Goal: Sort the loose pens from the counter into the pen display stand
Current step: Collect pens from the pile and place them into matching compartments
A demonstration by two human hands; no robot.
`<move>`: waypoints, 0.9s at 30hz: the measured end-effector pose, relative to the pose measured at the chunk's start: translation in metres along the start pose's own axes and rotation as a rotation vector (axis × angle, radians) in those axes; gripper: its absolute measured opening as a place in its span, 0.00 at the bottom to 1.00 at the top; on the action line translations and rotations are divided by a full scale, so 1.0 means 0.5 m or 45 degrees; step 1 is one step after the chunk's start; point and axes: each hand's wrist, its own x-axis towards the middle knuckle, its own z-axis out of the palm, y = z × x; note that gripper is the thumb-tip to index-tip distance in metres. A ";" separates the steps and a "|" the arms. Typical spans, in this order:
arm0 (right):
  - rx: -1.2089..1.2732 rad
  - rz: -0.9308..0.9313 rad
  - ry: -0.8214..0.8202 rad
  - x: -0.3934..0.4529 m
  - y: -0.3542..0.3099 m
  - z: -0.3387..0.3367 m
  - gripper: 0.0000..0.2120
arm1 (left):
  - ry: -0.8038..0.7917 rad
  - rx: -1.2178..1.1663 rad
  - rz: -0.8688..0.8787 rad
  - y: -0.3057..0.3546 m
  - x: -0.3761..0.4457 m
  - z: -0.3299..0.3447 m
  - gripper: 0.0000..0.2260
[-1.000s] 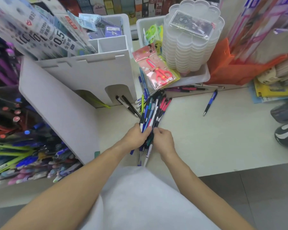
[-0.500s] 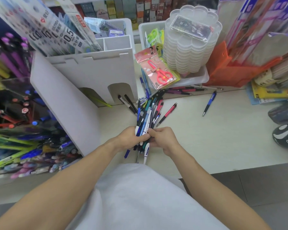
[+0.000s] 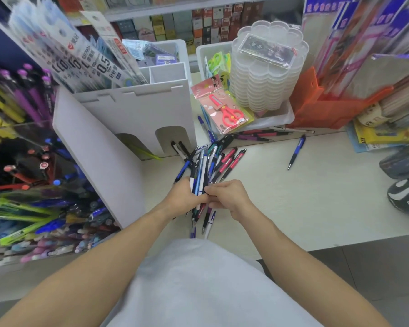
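Note:
A bundle of loose pens (image 3: 204,168), blue, black, red and white, fans out over the cream counter (image 3: 293,197) at the middle. My left hand (image 3: 183,197) grips the bundle from the left. My right hand (image 3: 229,199) pinches the same pens from the right, fingertips meeting the left hand's. Pen tips stick out below both hands. A single blue pen (image 3: 296,151) lies apart to the right. More dark and red pens (image 3: 262,134) lie along the base of the white tray. The pen display stand (image 3: 21,185), full of coloured pens, fills the left side.
A white divider box (image 3: 132,119) with arched openings stands behind the pens. A white tray (image 3: 285,119) holds stacked clear containers (image 3: 267,72) and packaged red scissors (image 3: 224,109). Orange folders (image 3: 321,109) and dark objects (image 3: 404,197) crowd the right.
Both hands have gathered the pens tighter and lifted the bundle slightly off the counter. The view has tilted up a little.

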 end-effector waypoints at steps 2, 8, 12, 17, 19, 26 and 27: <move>0.066 -0.019 -0.044 -0.001 -0.004 -0.002 0.08 | 0.060 -0.060 -0.031 -0.001 0.000 -0.001 0.06; 0.057 0.021 -0.195 -0.003 -0.033 -0.018 0.13 | 0.122 -0.429 -0.190 0.009 -0.006 0.006 0.08; -0.104 0.051 -0.247 -0.005 -0.048 -0.034 0.23 | 0.103 -0.411 -0.305 0.017 -0.018 -0.002 0.05; 0.134 -0.103 -0.137 0.003 -0.052 -0.017 0.48 | -0.299 -0.740 -0.301 0.041 -0.046 -0.016 0.06; 0.391 -0.200 -0.188 0.011 -0.052 -0.009 0.45 | -0.409 -0.827 -0.294 0.056 -0.054 -0.018 0.06; 0.581 -0.393 0.005 0.006 -0.073 0.017 0.36 | -0.590 -0.994 -0.353 0.061 -0.060 -0.002 0.12; 0.562 -0.395 0.046 0.008 -0.068 0.023 0.40 | -0.591 -1.004 -0.376 0.057 -0.061 0.005 0.12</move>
